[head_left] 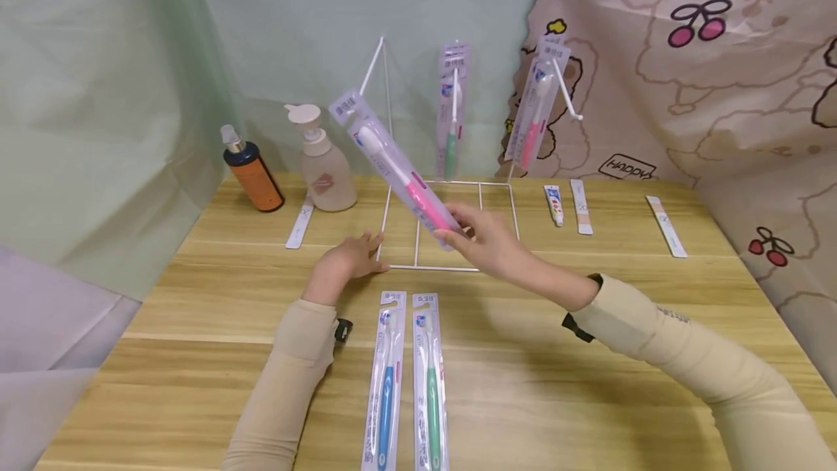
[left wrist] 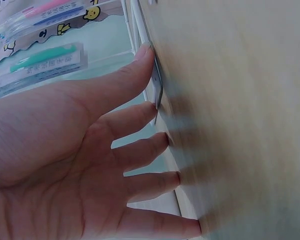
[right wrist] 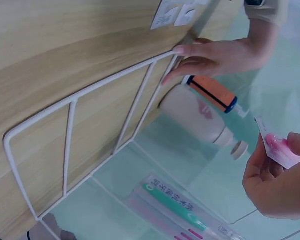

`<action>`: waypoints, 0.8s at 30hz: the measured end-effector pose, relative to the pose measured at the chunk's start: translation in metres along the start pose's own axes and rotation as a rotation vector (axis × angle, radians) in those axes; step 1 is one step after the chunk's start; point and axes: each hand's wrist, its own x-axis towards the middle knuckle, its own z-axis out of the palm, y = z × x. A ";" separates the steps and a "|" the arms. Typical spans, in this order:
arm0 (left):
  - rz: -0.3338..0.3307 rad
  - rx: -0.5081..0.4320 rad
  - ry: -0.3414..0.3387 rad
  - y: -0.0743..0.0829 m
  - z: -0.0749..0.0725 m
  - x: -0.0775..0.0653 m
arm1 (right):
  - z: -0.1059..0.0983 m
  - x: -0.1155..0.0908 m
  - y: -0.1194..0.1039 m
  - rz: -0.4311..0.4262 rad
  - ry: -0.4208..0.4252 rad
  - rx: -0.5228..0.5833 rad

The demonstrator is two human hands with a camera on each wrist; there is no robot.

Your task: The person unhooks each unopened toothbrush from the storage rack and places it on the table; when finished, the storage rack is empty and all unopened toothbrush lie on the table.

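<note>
My right hand [head_left: 493, 242] pinches the bottom end of a packaged pink toothbrush [head_left: 399, 166], which tilts up to the left in front of a white wire rack [head_left: 451, 268]. At the rack's front left corner rests my left hand [head_left: 346, 260]. Its fingers [left wrist: 140, 152] are spread with the tips on the tabletop, and the thumb lies along the wire in the left wrist view. A packaged green toothbrush [head_left: 451, 122] hangs on the rack's middle arm, and packaged pink toothbrushes [head_left: 532, 118] hang on the right arm. The left arm is partly behind the held package.
A packaged blue toothbrush [head_left: 386, 391] and another green one [head_left: 431, 391] lie in front on the wooden table [head_left: 556, 398]. Behind left stand a pump bottle [head_left: 330, 176] and an orange spray bottle [head_left: 258, 180]. A small toothpaste tube [head_left: 554, 204] and slim sachets [head_left: 665, 226] lie at right.
</note>
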 end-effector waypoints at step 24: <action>-0.010 -0.017 -0.022 -0.001 -0.001 0.002 | -0.009 -0.048 0.000 0.199 -0.080 0.252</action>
